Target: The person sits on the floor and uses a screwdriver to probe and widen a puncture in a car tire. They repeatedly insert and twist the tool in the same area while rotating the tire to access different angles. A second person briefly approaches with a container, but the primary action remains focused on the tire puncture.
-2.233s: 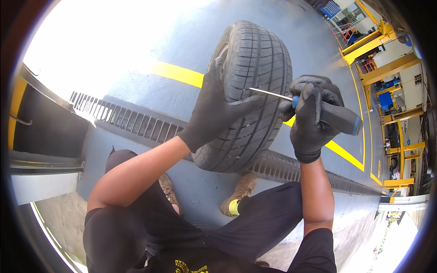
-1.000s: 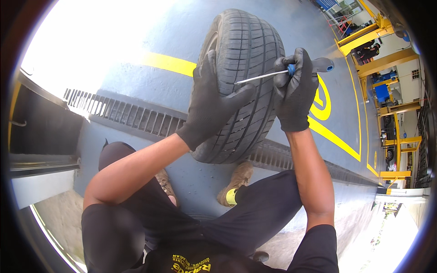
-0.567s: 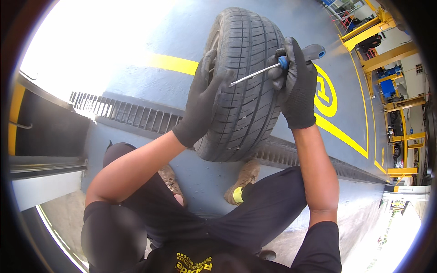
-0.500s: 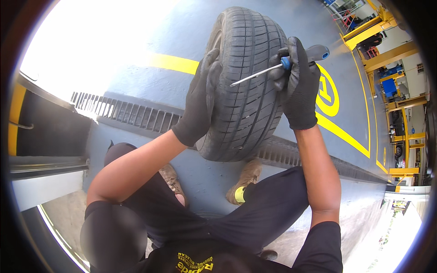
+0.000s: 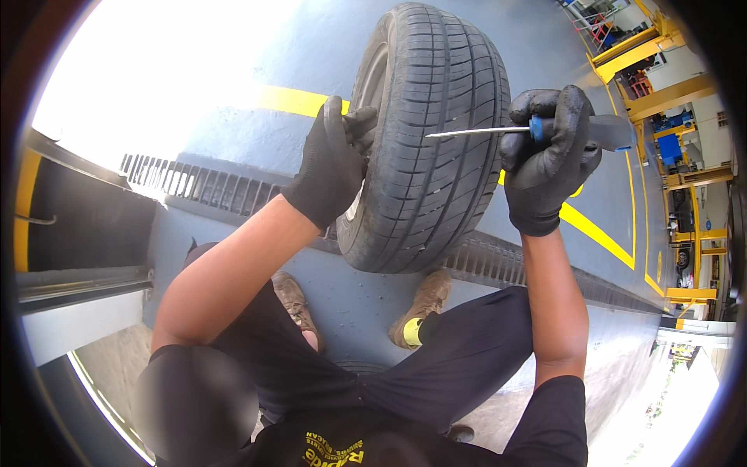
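Observation:
A wheel with a black tire stands upright on the floor in front of me, its tread facing me and part of its rim showing on the left. My left hand, in a black glove, holds the wheel's left side, fingers bent in against the sidewall. To the right of the tire, my gloved right hand is closed around a screwdriver with a dark handle and blue collar. Its thin metal shaft points left across the tread. Whether the tip touches the rubber I cannot tell.
A dark floor grate runs behind and beneath the wheel across the blue-grey floor. My shoes are close to the tire's near side. Yellow lift posts stand far right; a white metal beam is at left.
My right hand has moved right, off the tire, with the screwdriver now nearly level. My left hand has shifted slightly left and lower, fingers bending in. The wheel has turned or leaned slightly right.

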Demonstrator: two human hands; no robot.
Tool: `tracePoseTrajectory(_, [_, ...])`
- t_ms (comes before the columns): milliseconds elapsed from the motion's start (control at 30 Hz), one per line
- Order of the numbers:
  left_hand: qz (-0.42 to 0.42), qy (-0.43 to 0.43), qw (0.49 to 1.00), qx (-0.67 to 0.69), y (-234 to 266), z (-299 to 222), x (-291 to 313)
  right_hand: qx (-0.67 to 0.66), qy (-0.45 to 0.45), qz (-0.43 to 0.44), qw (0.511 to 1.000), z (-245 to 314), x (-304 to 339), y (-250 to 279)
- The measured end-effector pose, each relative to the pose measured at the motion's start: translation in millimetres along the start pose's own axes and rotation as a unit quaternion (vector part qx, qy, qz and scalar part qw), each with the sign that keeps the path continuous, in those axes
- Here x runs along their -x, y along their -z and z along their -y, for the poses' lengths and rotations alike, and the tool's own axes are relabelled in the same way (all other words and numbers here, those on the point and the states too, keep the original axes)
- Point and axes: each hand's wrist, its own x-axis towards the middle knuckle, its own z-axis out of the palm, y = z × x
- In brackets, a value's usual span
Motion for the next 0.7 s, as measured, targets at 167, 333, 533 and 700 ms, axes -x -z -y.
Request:
tracePoseTrajectory(167, [0.029,0.062,0.997,0.027,24.9,0.7,-20.4,0.014,-0.085,-0.031,0.996,-17.2,-13.0,11.1])
tracePoseTrajectory(333, [0.139,-0.137,0.953,-0.231,13.6,-70.6,11.0,-0.001,-0.114,-0.005,0.994,-32.6,-8.1,14.6])
tracePoseTrajectory(533, [0.143,-0.135,0.956,-0.219,6.4,-83.5,10.3,0.207,0.202,0.119,0.95,-60.3,-5.1,39.1])
tracePoseTrajectory(700, [0.084,-0.298,0.887,-0.344,-25.2,-62.5,4.6,0.227,0.202,0.18,0.936,-43.2,-14.5,35.5])
